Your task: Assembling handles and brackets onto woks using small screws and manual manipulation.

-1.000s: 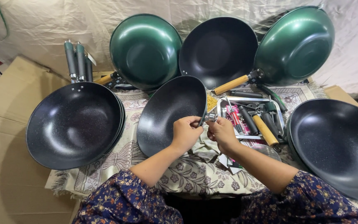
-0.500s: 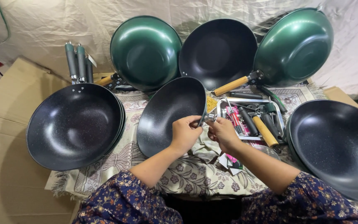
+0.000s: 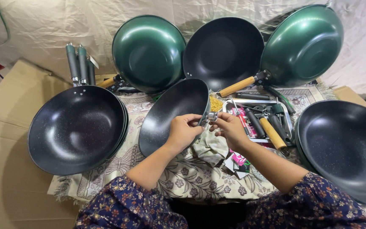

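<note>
Pan (image 3: 172, 114): we judge it stiff, heavy-ish; grip at rim.
Fitting (image 3: 212, 115): small metal, slippery.
Hands: our left hand (image 3: 184, 132) closed on pan rim; right hand (image 3: 230, 129) pinches fitting.

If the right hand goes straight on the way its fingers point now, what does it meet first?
Probably the small metal fitting at the rim of the tilted dark pan; the right hand points left at it, with the left hand just beyond.

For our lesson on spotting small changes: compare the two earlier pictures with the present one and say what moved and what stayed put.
Hardly anything moved. The left hand still steadies the rim of the dark pan, and the right hand keeps its fingers on the small metal fitting at that rim, with no clear shift. The other pans and the tray of handles lie as before.
</note>
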